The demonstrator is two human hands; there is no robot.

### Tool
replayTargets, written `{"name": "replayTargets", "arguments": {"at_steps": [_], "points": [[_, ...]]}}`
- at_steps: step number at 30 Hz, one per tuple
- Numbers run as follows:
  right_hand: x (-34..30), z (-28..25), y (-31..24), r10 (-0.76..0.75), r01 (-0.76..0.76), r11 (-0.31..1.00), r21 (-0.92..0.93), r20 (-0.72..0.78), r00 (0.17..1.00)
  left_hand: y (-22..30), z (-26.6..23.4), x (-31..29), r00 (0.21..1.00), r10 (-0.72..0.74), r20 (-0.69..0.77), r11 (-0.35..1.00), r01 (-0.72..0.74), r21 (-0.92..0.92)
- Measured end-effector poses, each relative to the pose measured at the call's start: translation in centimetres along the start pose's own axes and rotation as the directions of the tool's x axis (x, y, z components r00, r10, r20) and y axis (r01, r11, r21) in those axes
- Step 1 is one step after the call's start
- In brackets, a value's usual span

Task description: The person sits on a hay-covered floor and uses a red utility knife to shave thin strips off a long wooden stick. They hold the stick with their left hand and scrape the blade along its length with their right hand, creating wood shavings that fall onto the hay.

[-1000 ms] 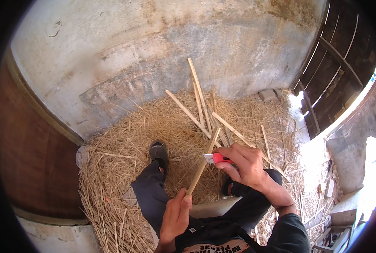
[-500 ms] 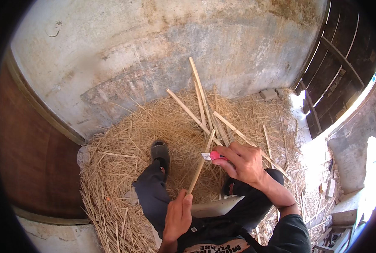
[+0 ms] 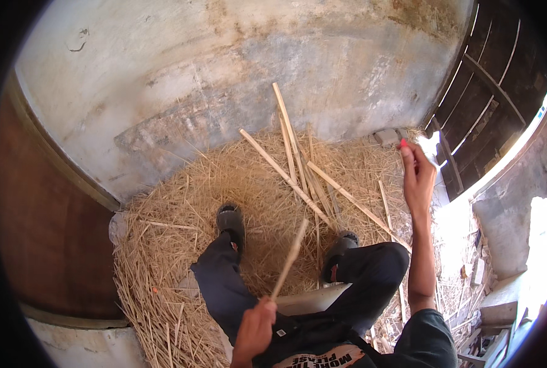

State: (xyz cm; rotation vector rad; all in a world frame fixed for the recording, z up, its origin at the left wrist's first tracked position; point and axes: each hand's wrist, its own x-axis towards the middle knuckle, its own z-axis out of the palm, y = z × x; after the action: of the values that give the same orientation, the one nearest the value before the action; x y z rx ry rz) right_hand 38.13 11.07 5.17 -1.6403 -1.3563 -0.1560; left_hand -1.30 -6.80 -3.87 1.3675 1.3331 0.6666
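Well, gripping a pale wooden strip [image 3: 290, 259] in the left hand [image 3: 256, 326], with fingers wrapped closed around the lower end, close in to the lap. Pointing it forward and slightly rightward, free end out between the two dark shoes [image 3: 230, 222], over a thick litter of straw-like shavings [image 3: 163, 245]; a little blurred along its length. Over to the other side, right hand [image 3: 419, 175] up and well apart from the strip, pinching a red utility knife [image 3: 403, 143] tightly between thumb and fingertips. Showing only a bit of red up there; cannot make out the blade. Further ahead, a loose fan of wooden strips [image 3: 281, 172], crossing one another, one reaching up in front of the stained wall [image 3: 242, 80]. Off left, a brown panel [image 3: 52, 233]; far right, dark wooden boards [image 3: 491, 92] with bright light between
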Motion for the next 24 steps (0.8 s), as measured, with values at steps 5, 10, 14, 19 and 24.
{"name": "replayTargets", "arguments": {"at_steps": [5,10,14,19,24], "points": [[-6.9,1.2,-4.7,-0.351,0.309,0.915,0.258,0.138,0.926,1.3,-0.6,2.5,0.997,0.080,0.013,0.996,-0.079,-0.047],[-9.6,1.5,-7.4,-0.548,0.480,0.832,0.279,0.273,0.791,2.7,0.0,3.2,0.986,0.167,-0.012,0.986,-0.167,0.001],[-10.0,1.8,-7.9,-0.581,0.519,0.812,0.266,0.288,0.762,3.4,0.5,3.0,0.976,0.209,-0.065,0.977,-0.206,0.057],[-10.1,2.2,-8.2,-0.580,0.518,0.813,0.265,0.291,0.761,3.3,0.8,3.1,0.972,0.223,-0.076,0.969,-0.213,0.125],[-9.0,3.4,-6.3,-0.487,0.459,0.873,0.164,0.239,0.840,3.3,1.3,3.0,0.980,0.175,-0.090,0.973,-0.158,0.169]]}}
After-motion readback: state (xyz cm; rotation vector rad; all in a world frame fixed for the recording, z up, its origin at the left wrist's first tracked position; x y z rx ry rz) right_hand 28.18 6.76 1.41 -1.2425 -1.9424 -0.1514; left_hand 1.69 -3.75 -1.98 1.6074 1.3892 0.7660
